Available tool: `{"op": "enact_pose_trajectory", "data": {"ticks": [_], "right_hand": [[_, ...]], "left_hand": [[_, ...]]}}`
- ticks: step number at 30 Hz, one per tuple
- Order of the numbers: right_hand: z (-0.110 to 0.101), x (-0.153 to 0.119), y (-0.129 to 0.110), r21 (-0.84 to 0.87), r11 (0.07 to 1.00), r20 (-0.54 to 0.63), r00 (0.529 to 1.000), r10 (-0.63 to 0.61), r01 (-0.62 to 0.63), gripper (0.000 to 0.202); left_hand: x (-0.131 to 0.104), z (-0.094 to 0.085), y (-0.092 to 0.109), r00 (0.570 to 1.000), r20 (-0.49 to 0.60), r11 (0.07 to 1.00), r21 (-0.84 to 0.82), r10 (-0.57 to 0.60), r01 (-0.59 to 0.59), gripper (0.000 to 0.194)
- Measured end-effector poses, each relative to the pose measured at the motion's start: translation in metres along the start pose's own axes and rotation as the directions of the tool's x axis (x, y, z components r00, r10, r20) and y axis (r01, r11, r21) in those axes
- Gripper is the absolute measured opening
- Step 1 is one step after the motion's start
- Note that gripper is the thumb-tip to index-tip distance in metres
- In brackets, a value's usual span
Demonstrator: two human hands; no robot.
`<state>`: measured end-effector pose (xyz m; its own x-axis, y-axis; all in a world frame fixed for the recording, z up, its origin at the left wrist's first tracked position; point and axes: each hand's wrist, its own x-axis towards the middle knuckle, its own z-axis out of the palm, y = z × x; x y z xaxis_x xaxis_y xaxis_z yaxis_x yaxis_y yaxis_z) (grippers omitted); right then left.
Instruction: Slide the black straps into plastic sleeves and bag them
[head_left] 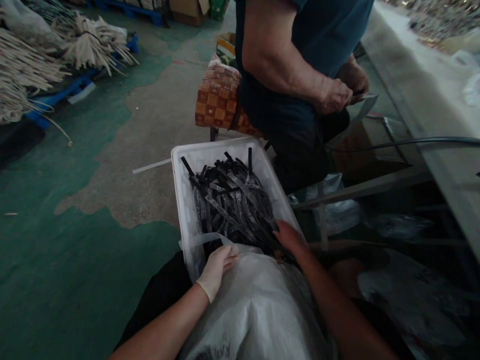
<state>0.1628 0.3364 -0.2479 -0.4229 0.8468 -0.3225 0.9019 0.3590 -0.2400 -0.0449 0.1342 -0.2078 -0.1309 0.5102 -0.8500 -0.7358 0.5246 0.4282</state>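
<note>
A white plastic bin (178, 195) stands in front of me, full of black fabric-like strips (230, 200) with pale fuzzy-looking faces. A whitish plastic sack (258, 300) lies across my lap, its mouth over the bin's near end. My left hand (217, 267), in a thin pale glove, is closed on the sack's edge at the bin's near left. At the right side of the pile, my bare right hand (290, 236) has its fingers curled at the ends of the strips; the fingertips are partly hidden.
Beyond the bin a seated co-worker (300, 75) holds a pale strip in both hands. A checkered cushion (217, 95) is at the seat. To the right runs a long table (420, 100) with a metal frame below. Bundled cords (88, 42) lie on blue pallets (67, 92) at left.
</note>
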Motion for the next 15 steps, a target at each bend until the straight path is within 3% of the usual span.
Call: {"op": "enact_pose_trajectory", "data": {"ticks": [3, 7, 10, 15], "right_hand": [[0.011, 0.027, -0.009, 0.045, 0.996, -0.029, 0.997, -0.072, 0.074, 0.040], [0.001, 0.100, -0.028, 0.033, 0.998, -0.096, 0.994, -0.043, 0.046, 0.047], [0.001, 0.141, -0.044, -0.004, 1.000, -0.023, 1.000, -0.006, 0.006, 0.045], [0.003, 0.154, -0.056, -0.128, 0.963, 0.129, 0.958, 0.255, -0.239, 0.035]], "left_hand": [[-0.002, -0.001, -0.001, 1.000, 0.008, 1.000, 0.002, -0.007, 0.007, 0.035], [-0.004, -0.002, 0.002, 0.999, 0.006, 0.999, -0.015, -0.034, 0.034, 0.035], [-0.002, -0.003, 0.001, 0.998, 0.001, 0.998, -0.038, -0.059, 0.059, 0.036], [-0.001, -0.003, 0.001, 0.997, 0.004, 0.996, -0.057, -0.074, 0.074, 0.037]]}}
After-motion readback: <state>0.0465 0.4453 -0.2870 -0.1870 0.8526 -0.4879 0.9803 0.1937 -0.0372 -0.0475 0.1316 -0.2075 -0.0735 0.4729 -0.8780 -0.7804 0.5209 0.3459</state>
